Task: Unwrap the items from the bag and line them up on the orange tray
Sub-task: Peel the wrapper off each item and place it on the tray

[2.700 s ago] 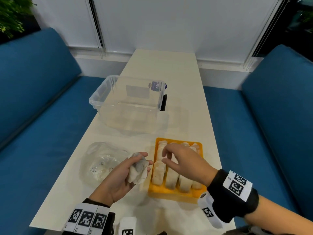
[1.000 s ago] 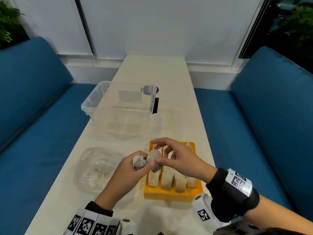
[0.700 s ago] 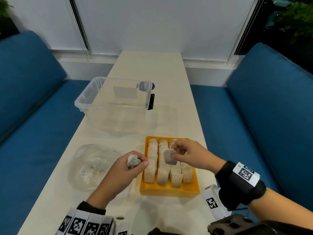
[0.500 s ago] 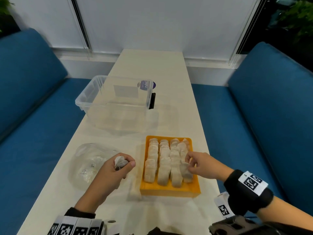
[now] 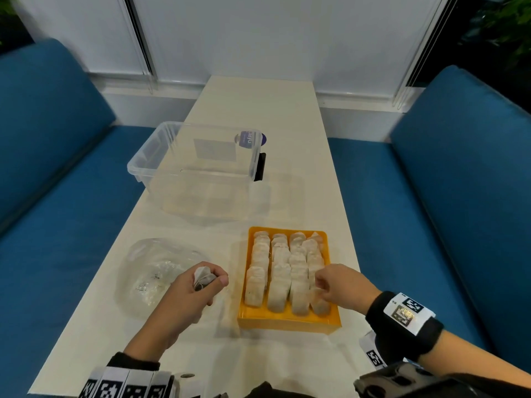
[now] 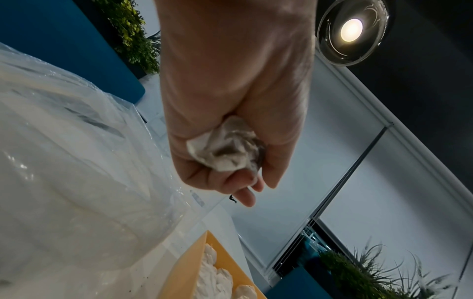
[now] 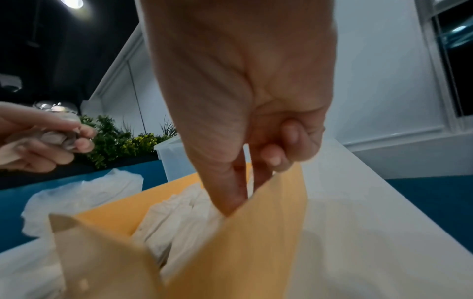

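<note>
The orange tray (image 5: 287, 323) sits on the white table and holds four rows of pale unwrapped items (image 5: 280, 271). My right hand (image 5: 319, 285) reaches into the near end of the rightmost row. Thumb and forefinger point down together on an unwrapped item (image 5: 317, 303) there. In the right wrist view the tray wall (image 7: 230, 252) hides the tips of those fingers (image 7: 230, 192). My left hand (image 5: 211, 282) hovers left of the tray and grips a crumpled grey-white wrapper (image 5: 202, 278) in its fist, also seen as the wrapper (image 6: 227, 149). The clear plastic bag (image 5: 152, 268) lies flat beside it.
An empty clear plastic box (image 5: 195, 168) with a black latch stands beyond the tray and bag. The narrow table (image 5: 258, 104) runs away toward a white wall. Blue sofa cushions (image 5: 431, 225) flank both long edges. Plants stand in the far corners.
My right hand took the unwrapped item from the left hand, carried it right and lowered it into the rightmost row. The left hand kept the wrapper and drifted left, toward the bag.
</note>
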